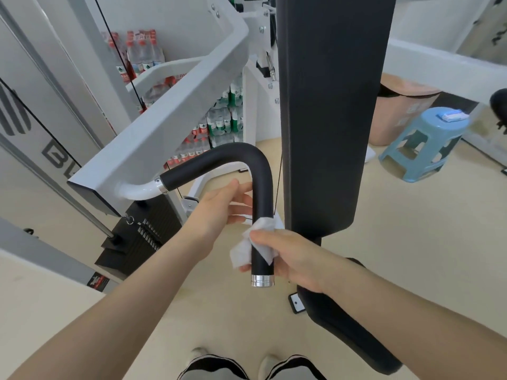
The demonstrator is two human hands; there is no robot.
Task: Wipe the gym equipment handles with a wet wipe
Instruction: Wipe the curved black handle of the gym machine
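A black padded handle [233, 157] curves out from the white machine arm [142, 190] and bends down to a silver end cap [262, 281]. My right hand [290, 256] grips the lower straight part of the handle with a white wet wipe [263, 242] wrapped round it. My left hand [222, 207] reaches to the handle just above, its fingers going behind the tube and the thumb on top; the fingertips are hidden.
A tall black back pad [326, 105] stands right of the handle, with a black seat [348, 319] below. A blue plastic stool [422, 144] carrying a wipe pack [452, 116] and a pink bin [397, 116] stand at the right. Bottled water packs [219, 124] sit behind the machine. The weight stack [140, 237] is at lower left.
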